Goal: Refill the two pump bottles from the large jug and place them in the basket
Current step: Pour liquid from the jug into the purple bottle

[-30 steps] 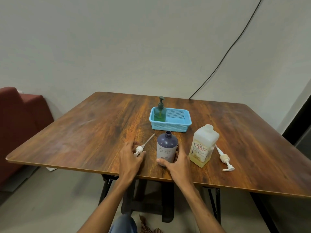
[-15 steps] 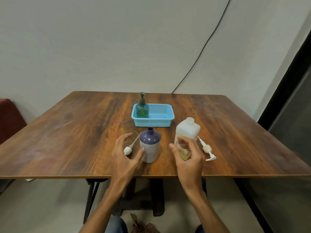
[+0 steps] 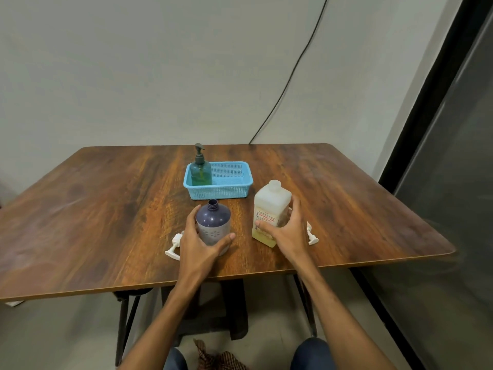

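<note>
The open purple bottle (image 3: 213, 227), only approached a moment ago, is now gripped by the left hand (image 3: 198, 243), fingers and thumb curled around its body. The large jug (image 3: 270, 206) is now clasped by the right hand (image 3: 289, 232). Both are kept upright on the table (image 3: 106, 209) before the basket (image 3: 221, 194), so pouring is probably being prepared.

left grip (image 3: 198, 244) holds uncapped purple bottle (image 3: 213, 218) | right grip (image 3: 289, 233) clasps jug (image 3: 270, 204) | green pump bottle (image 3: 200, 173) upright in blue basket (image 3: 234, 189) | loose pump (image 3: 173, 248) on counter (image 3: 106, 209) beside left grip
</note>
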